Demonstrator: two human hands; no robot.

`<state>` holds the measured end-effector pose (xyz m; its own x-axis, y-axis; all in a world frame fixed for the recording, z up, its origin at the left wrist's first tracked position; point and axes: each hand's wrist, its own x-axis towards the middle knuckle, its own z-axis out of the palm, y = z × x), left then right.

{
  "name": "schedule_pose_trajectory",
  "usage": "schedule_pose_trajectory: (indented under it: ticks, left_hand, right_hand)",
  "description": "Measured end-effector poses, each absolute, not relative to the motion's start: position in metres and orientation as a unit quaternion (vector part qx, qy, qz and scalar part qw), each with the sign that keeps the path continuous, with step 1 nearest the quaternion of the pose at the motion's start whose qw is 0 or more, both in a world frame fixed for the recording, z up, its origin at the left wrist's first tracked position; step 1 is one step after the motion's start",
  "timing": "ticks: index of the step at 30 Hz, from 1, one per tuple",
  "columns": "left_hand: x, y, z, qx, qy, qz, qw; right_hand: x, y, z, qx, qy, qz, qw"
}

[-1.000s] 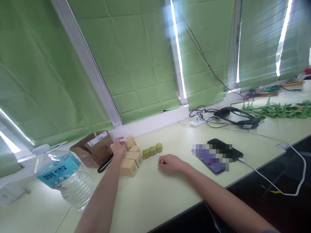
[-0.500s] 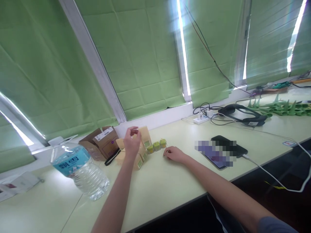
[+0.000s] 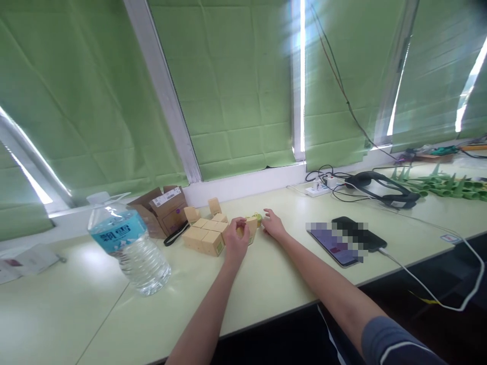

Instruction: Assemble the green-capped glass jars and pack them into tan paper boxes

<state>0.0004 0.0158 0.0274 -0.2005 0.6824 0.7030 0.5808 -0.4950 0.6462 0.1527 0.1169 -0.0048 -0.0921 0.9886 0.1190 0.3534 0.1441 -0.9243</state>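
Observation:
My left hand (image 3: 236, 238) is closed on a small tan cardboard box (image 3: 251, 226), holding it near the table surface. Just behind that box, a small jar with a yellow-green lid (image 3: 259, 218) shows in part; the box and fingers cover whatever stands beside it. To the right of the jar is my right hand (image 3: 274, 225), its fingers curved and apart. No object shows in its grip. Left of my left hand, several tan boxes (image 3: 203, 237) stand packed together, with two lid flaps raised at the back.
Further left are an open brown carton (image 3: 171, 210), a black strap (image 3: 176, 234) and a large water bottle (image 3: 133, 243). On the right lie two phones (image 3: 335, 246), one with a white cable. Behind them are a power strip (image 3: 317, 189), a black headset (image 3: 382, 190) and green plastic parts (image 3: 445, 182).
My left hand has moved right and down from above the group of boxes, and one box now sits apart in it. My right hand has shifted slightly, its fingers more spread.

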Motion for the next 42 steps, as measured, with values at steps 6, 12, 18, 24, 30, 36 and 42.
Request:
schedule_pose_trajectory:
  ticks: [6, 12, 18, 24, 30, 36, 42]
  left_hand:
    - [0.003, 0.009, 0.025, 0.682, 0.457, 0.571, 0.018]
    - [-0.003, 0.01, 0.024, 0.674, 0.434, 0.595, 0.053]
    - [-0.006, 0.008, 0.024, 0.691, 0.455, 0.557, 0.071]
    - [-0.011, 0.007, 0.022, 0.713, 0.479, 0.491, 0.142]
    - [-0.016, 0.008, 0.018, 0.717, 0.497, 0.443, 0.205]
    - [-0.014, 0.006, 0.021, 0.712, 0.491, 0.444, 0.232]
    - [-0.013, 0.006, 0.021, 0.716, 0.481, 0.447, 0.238]
  right_hand:
    - [0.151, 0.114, -0.004, -0.48, -0.76, 0.253, 0.359]
    - [0.157, 0.119, -0.013, -0.509, -0.64, 0.36, 0.448]
    - [0.165, 0.121, -0.014, -0.473, -0.532, 0.446, 0.542]
    - [0.162, 0.106, 0.001, -0.404, -0.441, 0.544, 0.589]
    - [0.143, 0.083, 0.013, -0.322, -0.504, 0.563, 0.57]
    - [0.138, 0.072, 0.021, -0.299, -0.549, 0.541, 0.563]
    - [0.143, 0.071, 0.026, -0.294, -0.523, 0.551, 0.581]
